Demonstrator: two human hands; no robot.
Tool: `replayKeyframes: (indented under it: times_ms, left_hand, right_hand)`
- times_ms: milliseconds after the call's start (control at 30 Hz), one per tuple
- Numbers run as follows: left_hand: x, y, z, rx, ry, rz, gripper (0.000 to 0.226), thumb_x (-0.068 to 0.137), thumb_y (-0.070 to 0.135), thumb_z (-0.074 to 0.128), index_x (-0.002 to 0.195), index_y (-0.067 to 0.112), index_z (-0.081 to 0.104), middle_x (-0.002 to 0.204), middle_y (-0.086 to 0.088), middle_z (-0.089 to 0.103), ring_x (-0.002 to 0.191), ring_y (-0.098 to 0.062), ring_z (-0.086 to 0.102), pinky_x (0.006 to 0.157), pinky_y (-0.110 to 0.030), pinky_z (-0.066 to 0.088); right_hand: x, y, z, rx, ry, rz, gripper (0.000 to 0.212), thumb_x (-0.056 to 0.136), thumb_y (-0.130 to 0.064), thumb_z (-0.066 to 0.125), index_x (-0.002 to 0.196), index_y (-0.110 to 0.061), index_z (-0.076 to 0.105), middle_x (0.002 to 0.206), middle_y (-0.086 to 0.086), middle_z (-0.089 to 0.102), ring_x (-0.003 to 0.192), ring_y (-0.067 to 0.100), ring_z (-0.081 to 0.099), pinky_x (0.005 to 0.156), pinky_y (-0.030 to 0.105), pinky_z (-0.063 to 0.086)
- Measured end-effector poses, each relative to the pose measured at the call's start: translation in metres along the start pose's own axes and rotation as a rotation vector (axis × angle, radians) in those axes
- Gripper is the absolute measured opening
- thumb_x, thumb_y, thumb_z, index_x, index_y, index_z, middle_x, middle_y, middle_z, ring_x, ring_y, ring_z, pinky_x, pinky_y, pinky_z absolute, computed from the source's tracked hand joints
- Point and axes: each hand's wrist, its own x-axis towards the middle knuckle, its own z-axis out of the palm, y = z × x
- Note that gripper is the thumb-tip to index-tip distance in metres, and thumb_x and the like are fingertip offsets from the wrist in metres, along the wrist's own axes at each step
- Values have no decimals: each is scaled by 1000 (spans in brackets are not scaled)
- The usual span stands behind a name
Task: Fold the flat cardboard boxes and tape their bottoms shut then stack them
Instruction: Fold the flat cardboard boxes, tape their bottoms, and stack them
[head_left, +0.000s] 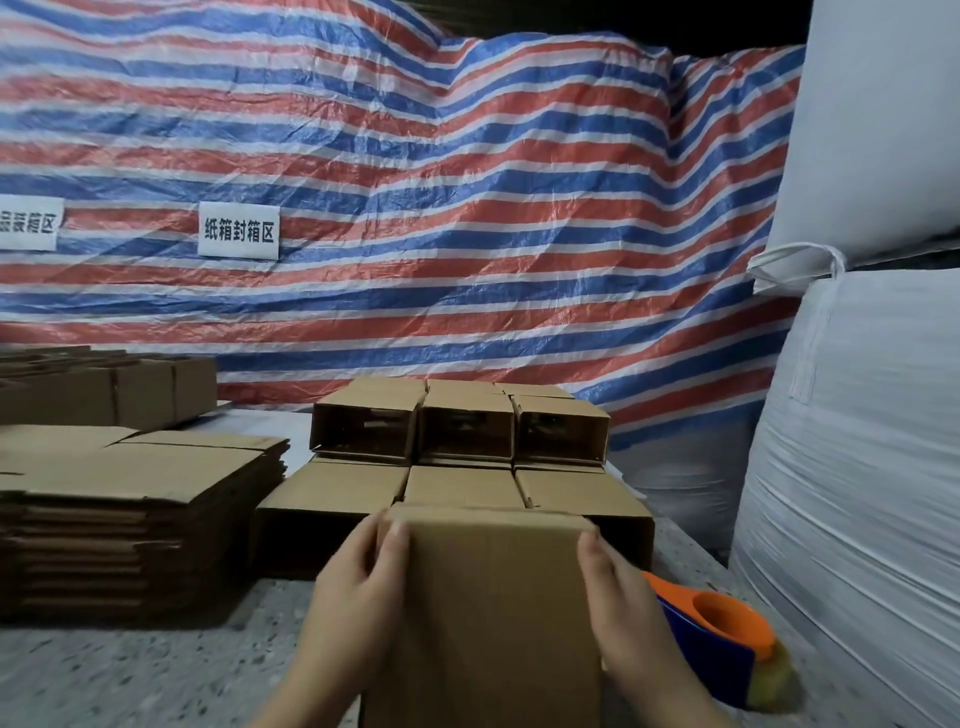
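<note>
A person's two hands hold a folded cardboard box (493, 613) upright in front of them, low in the middle of the view, over a speckled grey worktop (156, 670). The left hand (353, 587) grips the box's upper left corner, thumb on the near face and fingers wrapped round the side. The right hand (618, 597) presses flat against the right side, fingers fairly straight; its fingertips are partly hidden by the box edge. Just behind the held box stands a stack of finished boxes (462, 457), laid on their sides in rows with open mouths facing the camera. To the left lies a tall pile of flat, unfolded cardboard (135, 514). To the right, just beside the right wrist, an orange and blue tape dispenser (722, 649) sits on the worktop. A striped red, white and blue tarpaulin (415, 208) hangs behind, with large white sacks (857, 415) on the right. The main risk seems to be in placing the box: pushed forward carelessly, it could knock the front row of the stack out of line or topple the upper row. The right hand's flat hold could also let the box slip or skew, and a stray elbow might sweep the tape dispenser away.
</note>
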Motion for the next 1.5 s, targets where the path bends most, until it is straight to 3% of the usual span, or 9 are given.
replayKeyframes:
  times_ms: [67,133,233,333,600,800,933,1300,1500]
  left_hand:
    - [16,8,-6,-79,-35,-82,37,100,41,50,132,25,59,110,14,61,102,-5,52,90,-29,39]
    - [28,10,-11,-33,-99,-181,25,99,41,51,117,28,64,100,10,64,94,-9,57,79,-29,42]
    - [36,-4,-7,66,-153,-330,28,99,40,54,99,17,69,93,1,68,87,-14,62,74,-29,45]
    - [35,-23,-2,110,-176,-433,37,96,42,58,80,11,70,89,-7,71,83,-20,66,67,-27,48]
    - [32,-28,-16,34,-180,-581,44,101,48,43,111,10,62,104,-6,62,89,-21,58,75,-35,46]
    - [-16,-27,-17,107,-196,-378,25,100,42,49,94,20,61,105,-4,66,92,-17,61,79,-31,45]
    - [-20,-4,-23,76,-3,-124,25,95,41,56,117,31,50,111,7,61,103,-17,60,90,-37,48]
    - [149,35,-75,121,142,76,24,100,33,43,97,21,64,90,1,63,83,-16,59,69,-33,46]
    - [216,4,-87,276,141,2,25,102,26,36,99,17,59,98,-7,62,89,-20,58,82,-38,50]
  right_hand:
    - [14,-15,-3,-58,33,118,82,78,-83,27,97,-20,74,93,9,75,86,15,70,73,28,49]
    - [30,-19,-4,-81,55,266,75,91,-75,34,94,-9,69,94,15,72,85,23,67,76,36,50]
    - [47,-8,3,-78,15,456,79,95,-69,44,144,-6,45,137,13,58,121,30,56,88,41,45]
    - [50,5,12,-143,-24,575,84,97,-65,46,157,-10,27,152,15,44,136,34,44,103,44,42]
    - [28,5,-1,103,13,681,68,102,-56,44,144,-4,48,140,24,54,130,40,52,112,53,41]
    - [-18,10,15,304,98,557,35,106,-3,41,73,-4,52,85,14,51,72,16,45,76,30,37]
    - [-15,-19,29,384,69,419,33,107,-30,41,115,-8,65,106,12,70,104,25,64,88,39,51]
    - [131,-107,101,429,-94,220,37,101,-43,42,116,-20,67,112,7,71,102,24,64,88,42,56]
    - [185,-97,154,300,-154,247,42,105,-42,35,130,-18,58,119,5,63,98,17,55,80,34,39]
